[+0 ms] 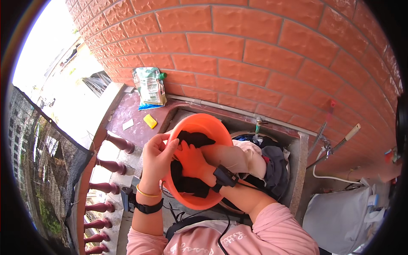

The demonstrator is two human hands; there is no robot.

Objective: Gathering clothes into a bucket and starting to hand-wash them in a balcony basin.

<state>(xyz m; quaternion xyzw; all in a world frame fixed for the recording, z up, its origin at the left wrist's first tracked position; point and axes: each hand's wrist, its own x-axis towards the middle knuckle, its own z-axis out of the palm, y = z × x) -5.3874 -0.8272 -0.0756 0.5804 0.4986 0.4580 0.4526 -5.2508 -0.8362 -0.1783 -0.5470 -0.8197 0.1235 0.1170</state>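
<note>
An orange plastic bucket (pixel 207 122) is tilted over the sink basin, its open mouth towards me. Dark cloth (pixel 194 188) lies inside it. My left hand (pixel 159 153) grips the bucket's rim at the left, thumb at the edge. My right hand (pixel 193 161) reaches into the bucket and rests on the dark cloth; whether its fingers grip the fabric is hard to tell. Right of the bucket, a pale pink garment (pixel 255 156) and a dark grey garment (pixel 275 169) are heaped on a round tub, whose rim shows only in part.
A detergent pouch (pixel 149 84), a yellow soap bar (pixel 150 121) and a white bar (pixel 128 124) lie on the ledge at the left. A tap (pixel 258 122) stands behind the basin. The basin's concrete edge (pixel 299 172) and a grey-covered object (pixel 334 216) are at the right.
</note>
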